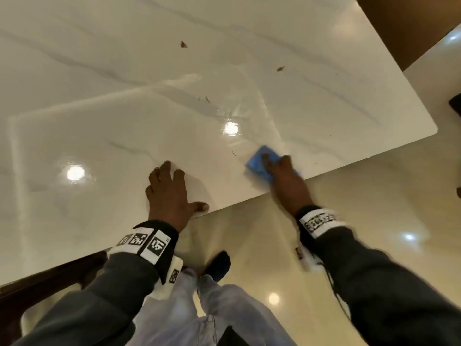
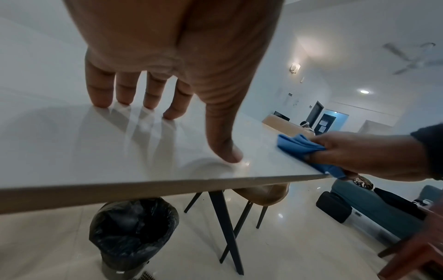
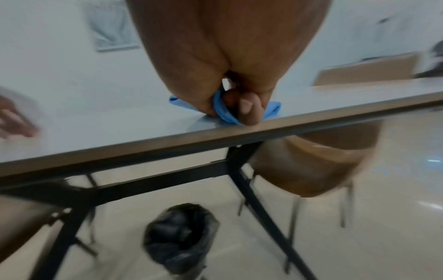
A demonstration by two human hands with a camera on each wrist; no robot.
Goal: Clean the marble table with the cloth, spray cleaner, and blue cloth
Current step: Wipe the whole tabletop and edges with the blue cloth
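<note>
The white marble table (image 1: 124, 126) fills the head view, glossy with wet streaks near its middle. My right hand (image 1: 284, 176) grips a folded blue cloth (image 1: 257, 161) and presses it on the table beside the near edge; the thumb curls round the blue cloth (image 3: 221, 108) at the table edge (image 3: 263, 128). My left hand (image 1: 169, 193) rests on the marble with fingers spread and straight, fingertips (image 2: 100, 100) and thumb touching the table (image 2: 72, 147). From the left wrist the blue cloth (image 2: 297, 145) shows in the right hand (image 2: 359, 153). No spray cleaner is in view.
Small brown bits of debris (image 1: 183, 44) (image 1: 280, 68) lie on the far part of the marble. Under the table stand a bin lined with a black bag (image 2: 134, 227), black table legs (image 3: 251, 189) and a tan chair (image 3: 318, 163). Shiny floor tiles (image 1: 374, 196) lie to the right.
</note>
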